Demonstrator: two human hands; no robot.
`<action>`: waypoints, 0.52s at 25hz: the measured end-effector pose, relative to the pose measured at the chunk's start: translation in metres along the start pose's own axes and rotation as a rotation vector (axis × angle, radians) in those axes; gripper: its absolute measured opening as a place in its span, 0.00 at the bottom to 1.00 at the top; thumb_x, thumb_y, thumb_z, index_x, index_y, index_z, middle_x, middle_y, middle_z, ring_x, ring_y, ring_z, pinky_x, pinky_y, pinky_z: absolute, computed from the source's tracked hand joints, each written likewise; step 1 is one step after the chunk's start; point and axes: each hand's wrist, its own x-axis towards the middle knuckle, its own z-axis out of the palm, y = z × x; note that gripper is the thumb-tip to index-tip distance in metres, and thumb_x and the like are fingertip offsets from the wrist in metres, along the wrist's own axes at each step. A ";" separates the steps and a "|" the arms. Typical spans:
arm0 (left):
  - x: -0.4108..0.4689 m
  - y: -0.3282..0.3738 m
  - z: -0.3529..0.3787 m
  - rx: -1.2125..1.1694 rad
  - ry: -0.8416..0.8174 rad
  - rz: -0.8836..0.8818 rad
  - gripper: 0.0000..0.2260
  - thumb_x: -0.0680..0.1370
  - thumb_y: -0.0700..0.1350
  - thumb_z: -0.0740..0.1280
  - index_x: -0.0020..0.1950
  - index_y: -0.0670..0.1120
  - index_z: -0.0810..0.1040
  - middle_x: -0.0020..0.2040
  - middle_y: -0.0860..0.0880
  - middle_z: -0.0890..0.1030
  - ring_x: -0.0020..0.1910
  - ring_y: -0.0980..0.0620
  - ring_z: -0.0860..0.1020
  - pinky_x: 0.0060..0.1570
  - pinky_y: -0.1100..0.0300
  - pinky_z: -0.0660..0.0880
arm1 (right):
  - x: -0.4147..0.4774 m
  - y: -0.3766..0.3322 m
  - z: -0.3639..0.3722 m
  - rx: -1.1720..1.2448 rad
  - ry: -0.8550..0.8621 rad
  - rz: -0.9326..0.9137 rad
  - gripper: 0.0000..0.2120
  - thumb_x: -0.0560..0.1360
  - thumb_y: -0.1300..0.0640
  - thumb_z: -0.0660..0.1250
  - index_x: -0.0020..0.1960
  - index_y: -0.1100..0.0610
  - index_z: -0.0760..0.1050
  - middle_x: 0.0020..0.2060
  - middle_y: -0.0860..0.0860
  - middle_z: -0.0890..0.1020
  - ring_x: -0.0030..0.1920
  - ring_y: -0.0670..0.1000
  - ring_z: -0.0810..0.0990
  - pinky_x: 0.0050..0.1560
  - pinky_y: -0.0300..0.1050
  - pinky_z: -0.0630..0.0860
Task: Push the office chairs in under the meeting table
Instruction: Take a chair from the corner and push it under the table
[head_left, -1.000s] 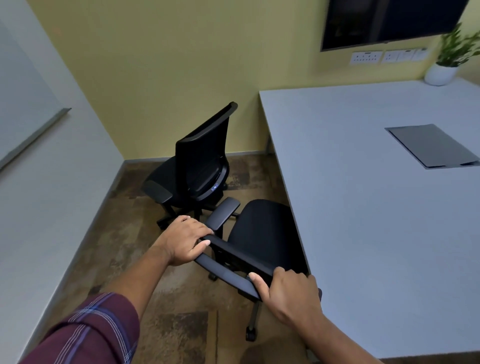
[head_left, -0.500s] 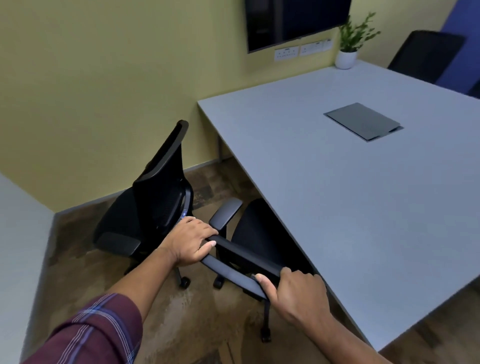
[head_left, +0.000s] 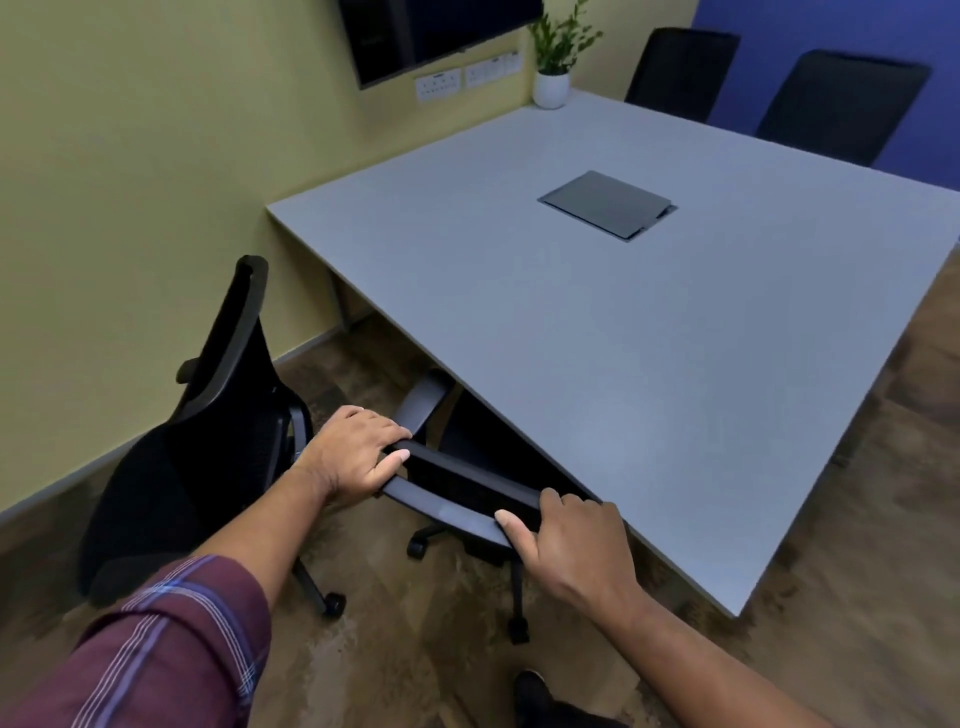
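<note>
A black office chair (head_left: 457, 483) stands at the near left edge of the grey meeting table (head_left: 623, 364), its seat mostly hidden under the tabletop. My left hand (head_left: 353, 452) grips the left end of its backrest top and my right hand (head_left: 566, 540) grips the right end. One armrest (head_left: 423, 402) pokes out at the table edge. A second black chair (head_left: 208, 452) stands on the floor to the left, away from the table, its back turned towards the first chair.
Two more black chairs (head_left: 680, 73) (head_left: 839, 104) stand at the table's far side by a blue wall. A potted plant (head_left: 553, 62) sits on the far corner, a grey flap (head_left: 608, 205) mid-table. A screen (head_left: 431, 31) hangs on the yellow wall. My shoe (head_left: 532, 696) shows below.
The chair in my hands has rolled further under the table, so less of its seat shows. My view has swung right, bringing the far chairs and blue wall into sight.
</note>
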 end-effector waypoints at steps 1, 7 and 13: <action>0.007 -0.004 0.000 0.002 0.008 0.011 0.27 0.83 0.63 0.52 0.67 0.51 0.85 0.63 0.53 0.87 0.63 0.49 0.83 0.66 0.45 0.72 | 0.004 -0.001 0.000 -0.003 0.008 0.007 0.40 0.79 0.22 0.33 0.41 0.51 0.70 0.31 0.47 0.72 0.31 0.52 0.71 0.41 0.52 0.73; 0.042 -0.022 0.000 -0.016 0.005 0.112 0.26 0.84 0.61 0.54 0.66 0.50 0.85 0.62 0.52 0.87 0.61 0.49 0.84 0.65 0.45 0.75 | 0.022 -0.002 0.005 -0.012 -0.001 0.056 0.39 0.79 0.21 0.36 0.43 0.50 0.71 0.34 0.48 0.76 0.34 0.52 0.72 0.44 0.53 0.73; 0.068 -0.039 0.003 -0.016 0.040 0.192 0.23 0.85 0.60 0.56 0.65 0.51 0.85 0.61 0.53 0.87 0.61 0.50 0.84 0.64 0.45 0.76 | 0.032 -0.009 0.006 -0.034 -0.018 0.101 0.41 0.77 0.21 0.34 0.48 0.51 0.73 0.39 0.50 0.80 0.39 0.53 0.79 0.47 0.53 0.73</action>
